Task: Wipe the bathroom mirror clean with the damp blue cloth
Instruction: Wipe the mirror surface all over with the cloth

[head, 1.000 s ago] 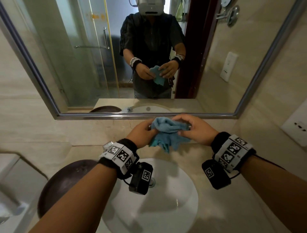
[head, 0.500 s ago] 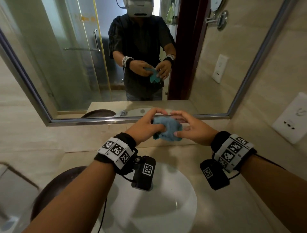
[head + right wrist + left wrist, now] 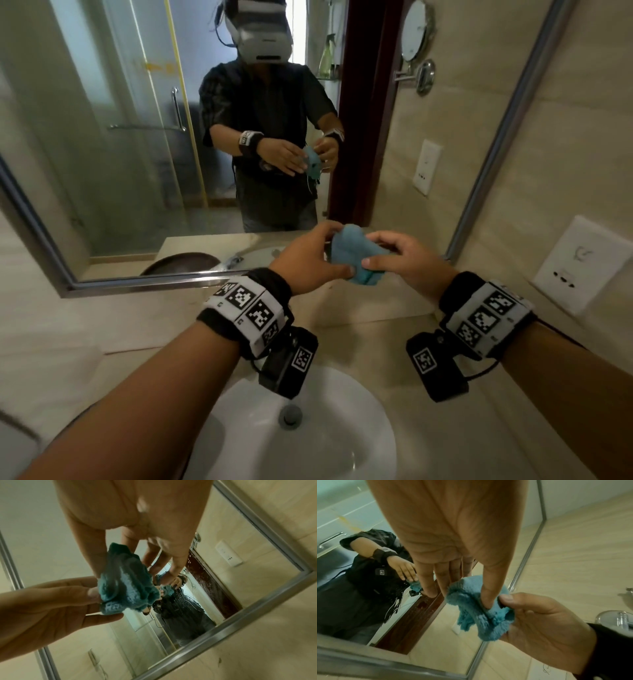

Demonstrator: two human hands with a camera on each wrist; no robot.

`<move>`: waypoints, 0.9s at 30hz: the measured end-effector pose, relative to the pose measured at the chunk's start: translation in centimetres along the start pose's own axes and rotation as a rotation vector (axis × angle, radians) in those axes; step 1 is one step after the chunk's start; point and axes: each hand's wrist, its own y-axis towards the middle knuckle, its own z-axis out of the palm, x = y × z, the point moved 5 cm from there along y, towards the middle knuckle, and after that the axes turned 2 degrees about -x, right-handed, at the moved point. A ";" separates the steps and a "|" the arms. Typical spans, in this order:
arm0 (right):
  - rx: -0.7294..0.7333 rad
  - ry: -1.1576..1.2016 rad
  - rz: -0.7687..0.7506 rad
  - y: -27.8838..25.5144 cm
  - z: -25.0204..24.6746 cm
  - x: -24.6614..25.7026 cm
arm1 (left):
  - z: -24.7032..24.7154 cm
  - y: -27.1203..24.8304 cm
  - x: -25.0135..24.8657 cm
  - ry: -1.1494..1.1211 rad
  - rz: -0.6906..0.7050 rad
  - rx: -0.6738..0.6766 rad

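The blue cloth (image 3: 352, 246) is bunched up between both hands, just in front of the lower right part of the mirror (image 3: 120, 154) and apart from the glass. My left hand (image 3: 337, 251) pinches its left side, thumb below and fingers over the top. My right hand (image 3: 371, 251) pinches the right side the same way. In the left wrist view my left thumb presses into the cloth (image 3: 479, 615) while the right hand (image 3: 547, 622) holds it from below. The right wrist view shows the cloth (image 3: 123, 585) hanging from my right thumb, with the mirror (image 3: 240, 568) behind.
The mirror's metal frame (image 3: 154, 284) runs just above the beige counter (image 3: 359, 339). A white basin (image 3: 325, 445) with a drain (image 3: 290, 414) lies under my wrists. A white wall socket (image 3: 582, 263) is on the right wall. A chrome tap (image 3: 621, 619) shows in the left wrist view.
Both hands have lifted the cloth up from the counter to the mirror's lower edge and gathered it into a tighter bundle. The head view has tilted upward.
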 end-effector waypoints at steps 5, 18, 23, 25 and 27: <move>-0.097 -0.119 -0.127 1.2 -3.1 1.1 | 0.0 2.7 -2.8 -0.027 0.073 -0.079; -0.547 -0.335 -0.210 7.5 -11.9 -0.8 | 1.7 11.3 -1.4 0.829 -0.083 -0.202; -0.726 -0.490 -0.462 11.7 -14.2 1.6 | 1.0 15.4 -0.3 1.054 -0.015 -0.324; -0.761 -0.569 -0.571 13.7 -14.2 2.2 | 0.9 16.6 0.9 1.101 -0.023 -0.358; -0.751 -0.674 -0.666 15.2 -13.3 1.4 | 1.0 17.4 2.3 1.168 -0.049 -0.377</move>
